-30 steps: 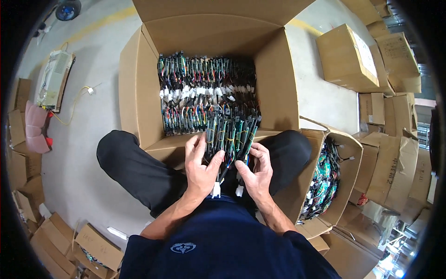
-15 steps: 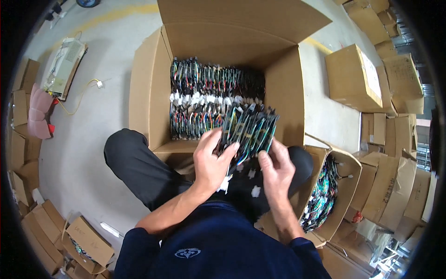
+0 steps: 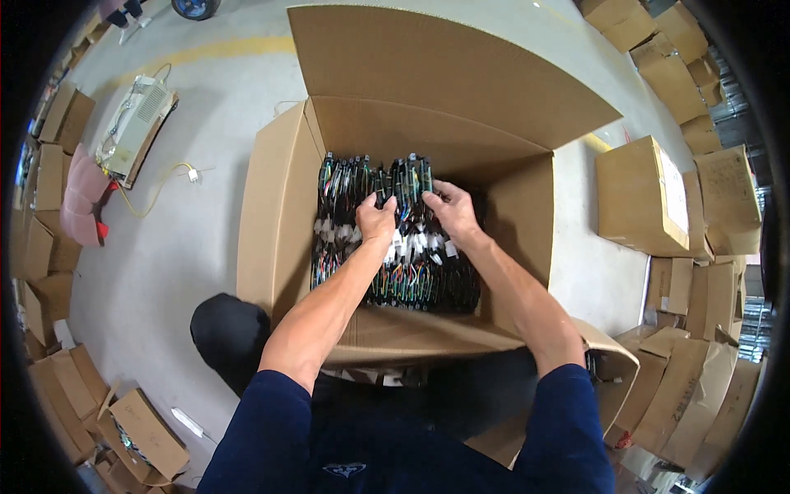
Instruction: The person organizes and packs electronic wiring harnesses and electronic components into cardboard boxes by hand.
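Wire bundle: a bunch of dark wire harnesses (image 3: 409, 183) with black plugs at the far end, standing against the rows already packed, in the far middle of the box, both hands on it.
Left hand: the left hand (image 3: 376, 220) is curled shut around the left side of the bundle, knuckles up, forearm coming in over the near wall of the box.
Right hand: the right hand (image 3: 452, 212) grips the right side of the bundle, fingers bent over its top, thumb toward the left hand; the two hands are just beside each other.
Packed wires: rows of coloured wires (image 3: 395, 272) with white tags fill the left and middle of the box floor up to the left wall.
Open room in the box: a dark strip stays free between the packed wires and the right wall (image 3: 527, 222); a narrower gap runs along the far wall.
Box: a large cardboard box (image 3: 280, 214), open on top, far flap (image 3: 444, 74) standing up and back, near edge under both forearms.
Floor: grey concrete (image 3: 173, 255), bare to the left of the box.
Right side: closed cartons (image 3: 642, 198) stand near the box's right wall, leaving a narrow lane of floor.
Left edge: small cartons (image 3: 49, 165) and a white device (image 3: 136, 123) with a yellow cable, well apart from the box.
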### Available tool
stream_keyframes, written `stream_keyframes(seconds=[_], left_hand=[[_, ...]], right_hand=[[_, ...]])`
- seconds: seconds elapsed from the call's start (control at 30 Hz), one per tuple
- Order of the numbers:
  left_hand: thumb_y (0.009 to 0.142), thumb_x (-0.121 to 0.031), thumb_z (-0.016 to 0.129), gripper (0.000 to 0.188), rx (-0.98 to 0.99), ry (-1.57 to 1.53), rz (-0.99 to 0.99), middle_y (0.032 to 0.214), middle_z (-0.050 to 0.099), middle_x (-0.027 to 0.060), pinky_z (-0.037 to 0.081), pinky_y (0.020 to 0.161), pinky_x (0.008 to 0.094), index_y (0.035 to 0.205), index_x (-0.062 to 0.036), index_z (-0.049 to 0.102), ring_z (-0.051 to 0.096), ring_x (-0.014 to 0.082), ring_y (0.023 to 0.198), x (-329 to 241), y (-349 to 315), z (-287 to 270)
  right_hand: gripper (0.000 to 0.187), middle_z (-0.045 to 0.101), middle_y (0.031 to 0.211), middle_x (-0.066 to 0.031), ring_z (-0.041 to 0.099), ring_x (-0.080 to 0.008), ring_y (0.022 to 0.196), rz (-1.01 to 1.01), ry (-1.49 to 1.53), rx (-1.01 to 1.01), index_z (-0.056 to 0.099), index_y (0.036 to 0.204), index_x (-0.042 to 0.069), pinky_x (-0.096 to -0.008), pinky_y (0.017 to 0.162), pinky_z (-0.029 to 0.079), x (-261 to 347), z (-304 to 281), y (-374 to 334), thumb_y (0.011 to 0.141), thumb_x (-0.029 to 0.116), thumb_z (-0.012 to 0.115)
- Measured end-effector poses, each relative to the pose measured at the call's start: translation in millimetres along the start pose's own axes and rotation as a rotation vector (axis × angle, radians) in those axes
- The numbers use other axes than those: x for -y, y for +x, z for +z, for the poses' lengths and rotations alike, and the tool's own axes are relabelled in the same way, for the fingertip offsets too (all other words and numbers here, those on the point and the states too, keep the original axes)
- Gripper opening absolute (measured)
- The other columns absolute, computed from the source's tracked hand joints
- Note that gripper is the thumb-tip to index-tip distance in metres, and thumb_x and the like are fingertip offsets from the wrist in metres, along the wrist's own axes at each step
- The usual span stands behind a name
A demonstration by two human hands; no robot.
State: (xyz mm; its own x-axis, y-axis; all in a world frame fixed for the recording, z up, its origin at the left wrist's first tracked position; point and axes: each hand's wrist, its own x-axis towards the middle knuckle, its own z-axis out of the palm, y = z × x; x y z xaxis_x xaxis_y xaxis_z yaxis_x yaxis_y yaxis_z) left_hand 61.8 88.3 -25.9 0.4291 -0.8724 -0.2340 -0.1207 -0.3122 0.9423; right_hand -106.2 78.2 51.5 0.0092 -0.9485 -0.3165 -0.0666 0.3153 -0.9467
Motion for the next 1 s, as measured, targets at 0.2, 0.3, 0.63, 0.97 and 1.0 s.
stream_keyframes(seconds=[0.2, 0.3, 0.63, 0.97, 1.0], left_hand=[[0.084, -0.023, 0.082, 0.056, -0.018, 0.321, 0.117, 0.125, 0.068, 0.0277, 0.050, 0.106, 0.0432, 0.127, 0.0086, 0.066, 0.065, 0.0419, 0.119, 41, 51, 28], [0.088, -0.018, 0.078, 0.053, -0.014, 0.356, 0.137, 0.131, 0.065, 0.0290, 0.048, 0.108, 0.0428, 0.131, 0.0088, 0.063, 0.062, 0.0423, 0.124, 43, 55, 42], [0.089, -0.015, 0.074, 0.029, 0.038, 0.698, 0.628, 0.112, 0.063, 0.0205, 0.051, 0.088, 0.0498, 0.112, -0.0026, 0.062, 0.063, 0.0415, 0.101, 32, 52, 25], [0.096, -0.017, 0.066, 0.049, 0.154, 0.673, 0.870, 0.142, 0.056, 0.0223, 0.044, 0.108, 0.0511, 0.140, 0.0022, 0.055, 0.056, 0.0400, 0.128, 18, 51, 27], [0.097, -0.017, 0.065, 0.056, 0.338, 0.662, 0.984, 0.154, 0.047, 0.0229, 0.037, 0.117, 0.0508, 0.147, 0.0031, 0.049, 0.047, 0.0398, 0.140, 18, 58, 25]], right_hand=[[0.051, 0.072, 0.118, -0.0130, 0.067, -0.0155, 0.101, 0.008, -0.007, -0.133, 0.057, 0.139, -0.009, -0.0301, 0.091, 0.054, -73, 19, 48, 0.097, 0.014, 0.074], [0.053, 0.071, 0.123, -0.0160, 0.067, -0.0188, 0.107, 0.024, 0.006, -0.172, 0.056, 0.140, -0.009, -0.0324, 0.096, 0.054, -114, 18, 67, 0.097, 0.016, 0.074], [0.049, 0.068, 0.124, -0.0217, 0.068, -0.0282, 0.111, -0.186, -0.322, -0.408, 0.065, 0.130, -0.009, -0.0367, 0.099, 0.053, -138, 30, 70, 0.093, 0.021, 0.078], [0.045, 0.067, 0.127, -0.0246, 0.068, -0.0382, 0.111, -0.286, -0.550, -0.422, 0.065, 0.129, -0.007, -0.0402, 0.098, 0.054, -130, 29, 61, 0.092, 0.015, 0.076], [0.044, 0.067, 0.126, -0.0263, 0.067, -0.0408, 0.112, -0.291, -0.597, -0.393, 0.065, 0.129, -0.007, -0.0437, 0.099, 0.053, -130, 29, 61, 0.092, 0.015, 0.074]])
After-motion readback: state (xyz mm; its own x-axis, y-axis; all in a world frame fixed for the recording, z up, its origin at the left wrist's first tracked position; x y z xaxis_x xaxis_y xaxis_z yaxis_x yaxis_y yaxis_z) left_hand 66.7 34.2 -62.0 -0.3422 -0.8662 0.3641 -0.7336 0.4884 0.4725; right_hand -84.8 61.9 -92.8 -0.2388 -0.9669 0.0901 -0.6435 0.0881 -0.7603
